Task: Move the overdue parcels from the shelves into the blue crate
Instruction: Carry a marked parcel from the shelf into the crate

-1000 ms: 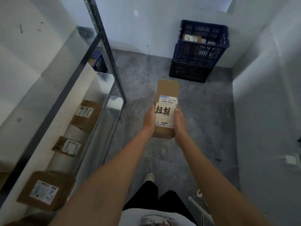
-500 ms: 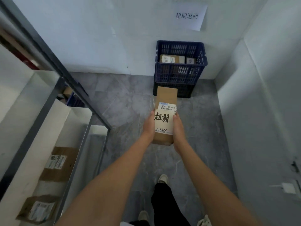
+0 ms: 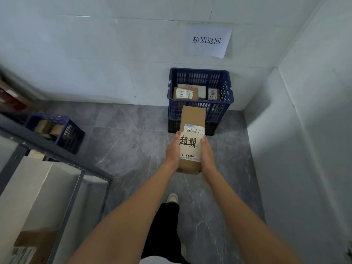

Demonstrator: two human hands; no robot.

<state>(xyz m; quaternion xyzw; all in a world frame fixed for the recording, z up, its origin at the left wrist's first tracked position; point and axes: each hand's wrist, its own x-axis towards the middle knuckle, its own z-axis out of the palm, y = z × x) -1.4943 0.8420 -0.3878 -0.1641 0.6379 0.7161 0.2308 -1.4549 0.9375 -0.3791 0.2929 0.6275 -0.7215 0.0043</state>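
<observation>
Parcel (image 3: 192, 119) held out in front at arm's length, over the grey marble-pattern floor (image 3: 133, 141). Long brown cardboard box, long axis pointing away from the person. White label on top with a printed number, a barcode and two large handwritten black characters.

Left hand (image 3: 173, 149) clasps the box's left side, fingers wrapped under, thumb lying along the label's edge. Right hand (image 3: 206, 152) clasps the right side the same way, thumb tip on the label's right edge. Both arms extended, bare forearms.

Blue crate (image 3: 221, 109) just beyond the parcel's far end, against the white tiled wall near the right corner. It sits on a darker crate (image 3: 172, 126) beneath. Parcel's far end overlaps the crate's front wall in view; parcel not yet inside. Several labelled cartons (image 3: 185, 93) already in the crate, at least three, though exact count unclear.

Paper notice (image 3: 208, 41) taped to the wall above the crate, four printed characters.

Left: dark metal shelf frame (image 3: 57, 153) with pale shelf boards. One carton (image 3: 36, 242) on a lower shelf, blurred, bottom left. Second blue crate (image 3: 74, 134) on the floor behind the frame, holding brown boxes.

Below: dark trousers, a white shoe (image 3: 172, 198) on the floor.
</observation>
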